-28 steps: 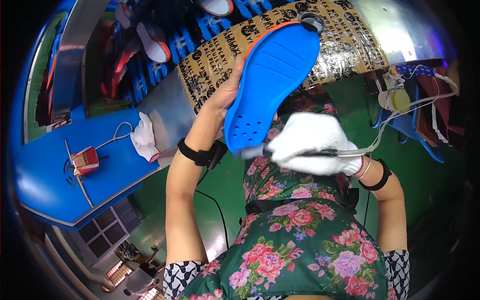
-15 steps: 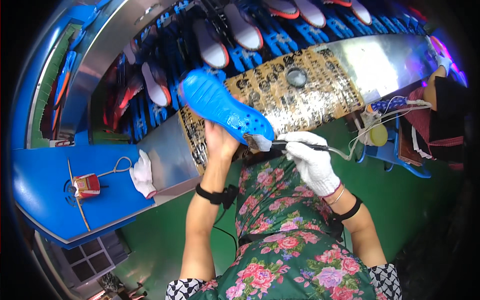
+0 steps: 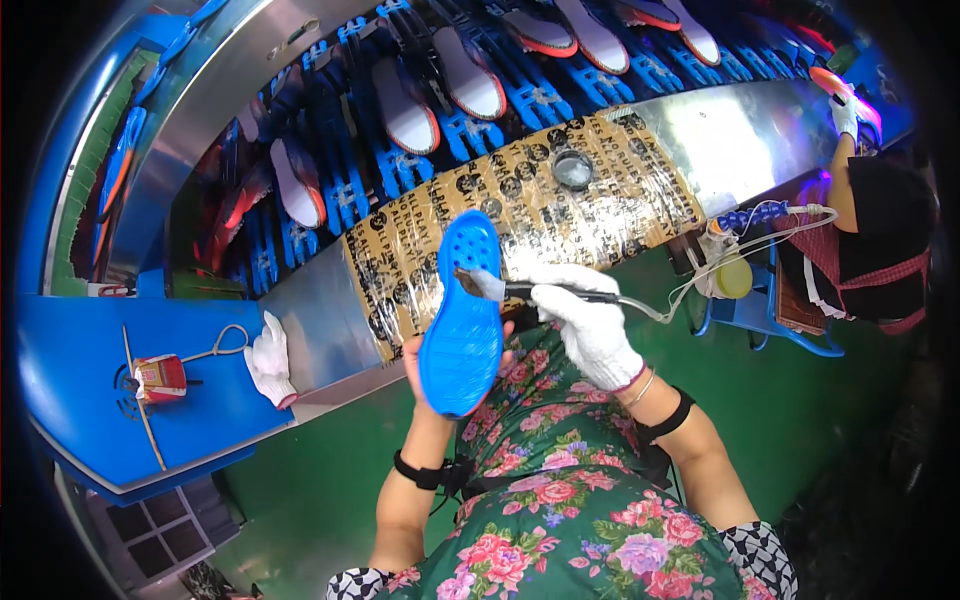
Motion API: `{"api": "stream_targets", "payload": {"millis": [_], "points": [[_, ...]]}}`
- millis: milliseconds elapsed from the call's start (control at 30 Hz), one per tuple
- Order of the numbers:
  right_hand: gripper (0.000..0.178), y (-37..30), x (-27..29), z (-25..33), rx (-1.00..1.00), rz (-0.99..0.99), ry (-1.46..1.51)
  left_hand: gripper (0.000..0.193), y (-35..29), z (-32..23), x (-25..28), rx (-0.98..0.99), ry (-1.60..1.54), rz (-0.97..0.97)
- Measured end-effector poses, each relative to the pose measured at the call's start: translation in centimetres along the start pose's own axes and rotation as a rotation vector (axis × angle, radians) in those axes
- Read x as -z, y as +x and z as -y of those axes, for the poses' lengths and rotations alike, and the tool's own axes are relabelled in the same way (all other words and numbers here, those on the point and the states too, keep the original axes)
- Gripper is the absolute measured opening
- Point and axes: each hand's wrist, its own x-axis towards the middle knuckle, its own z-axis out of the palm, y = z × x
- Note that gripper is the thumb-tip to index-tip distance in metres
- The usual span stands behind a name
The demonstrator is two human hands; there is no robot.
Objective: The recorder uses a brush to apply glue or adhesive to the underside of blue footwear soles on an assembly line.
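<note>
Overlapping the taped bench (image 3: 625,215) in view, the blue sole (image 3: 462,345) is clasped by the bare left hand (image 3: 414,372) — slackening could tip it; the gloved right hand (image 3: 592,328) grips the brush (image 3: 520,291), whose bristles (image 3: 486,284), if overloaded, could flood the holes (image 3: 474,239).

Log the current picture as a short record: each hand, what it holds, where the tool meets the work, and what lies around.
Left hand: bare, holding a blue sole
Right hand: gloved, gripping a brush
Sole pose: holed end away from the person
Brush contact: bristles appear to touch the sole near its holes
Bench: round dish on patterned brown covering
To the left: loose white glove
Beyond bench: shoes, bottoms showing
</note>
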Motion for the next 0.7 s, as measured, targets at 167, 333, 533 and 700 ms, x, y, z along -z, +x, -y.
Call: {"api": "stream_targets", "payload": {"millis": [167,333,533,700], "points": [[0.023,-0.4,-2.5,5.0,0.278,0.067,-0.408,0.097,2.8,3.0,-1.9,-0.013,0.145,0.151],[0.019,0.7,-3.8,7.7,0.84,0.239,-0.801,0.108,3.9,4.8,-4.3,0.057,-0.111,0.204],[0.026,2.1,-4.8,9.5,1.077,0.343,-1.028,0.097,3.5,5.5,-3.4,-0.038,-0.227,0.261],[0.038,2.1,-4.4,8.7,1.229,0.382,-1.181,0.091,2.8,4.8,-3.3,-0.07,0.517,0.062]]}}
